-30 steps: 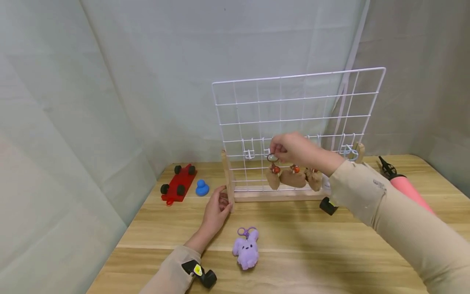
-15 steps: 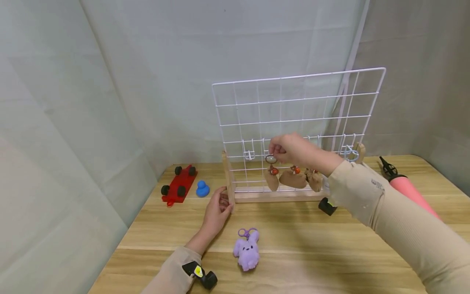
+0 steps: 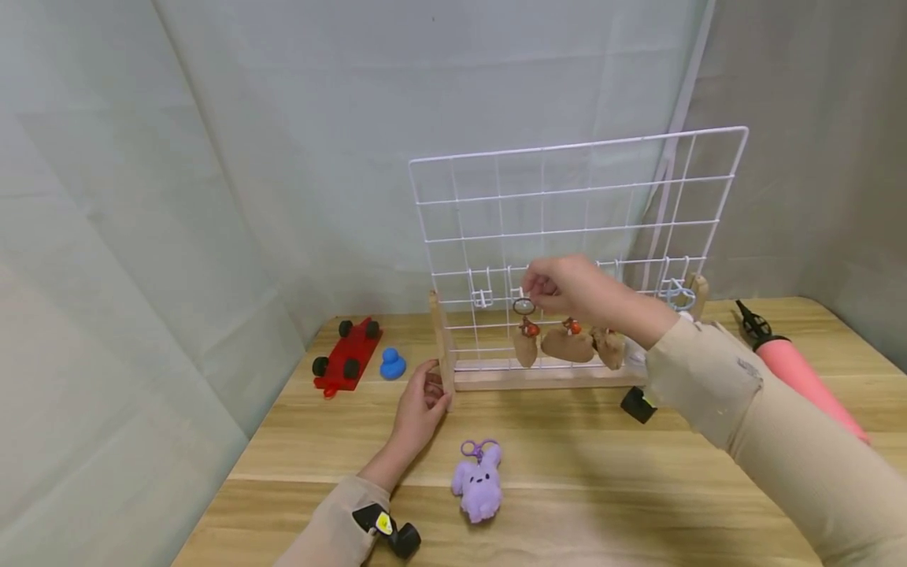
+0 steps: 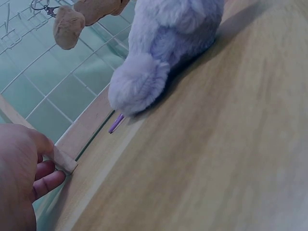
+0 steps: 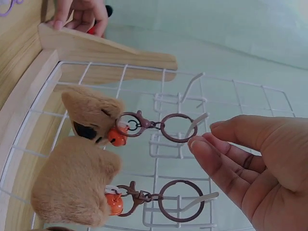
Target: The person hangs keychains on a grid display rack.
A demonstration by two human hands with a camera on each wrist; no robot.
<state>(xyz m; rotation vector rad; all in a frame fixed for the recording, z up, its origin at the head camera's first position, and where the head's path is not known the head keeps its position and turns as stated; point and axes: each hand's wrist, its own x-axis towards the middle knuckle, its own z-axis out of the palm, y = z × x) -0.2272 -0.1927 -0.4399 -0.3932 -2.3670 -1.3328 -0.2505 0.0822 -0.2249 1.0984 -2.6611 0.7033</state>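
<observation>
A white wire grid rack on a wooden stand point(image 3: 538, 379) stands on the table. My left hand point(image 3: 418, 405) grips the stand's left wooden foot point(image 4: 66, 161), thumb on its near side. My right hand point(image 5: 260, 163) is at a white hook point(image 5: 199, 120), thumb and fingertips pinching the edge of a dark metal ring. That ring belongs to a brown plush keychain point(image 5: 89, 110) with an orange bell, and the hook passes through it. Beside it, another brown plush keychain point(image 5: 72, 183) hangs by its ring on a neighbouring hook. A third brown plush point(image 3: 608, 349) shows partly below my right forearm.
A purple plush keychain point(image 3: 480, 490) lies on the table before the rack. Left of the rack are a blue duck-shaped toy point(image 3: 392, 365) and a red toy point(image 3: 352, 352) with black wheels. A pink cylinder point(image 3: 811, 386) with a black end lies right. Pale curtains hang behind.
The pinched keychain has lowered very slightly at the hook, and my right forearm has shifted a little to the right. My left hand has stayed on the stand.
</observation>
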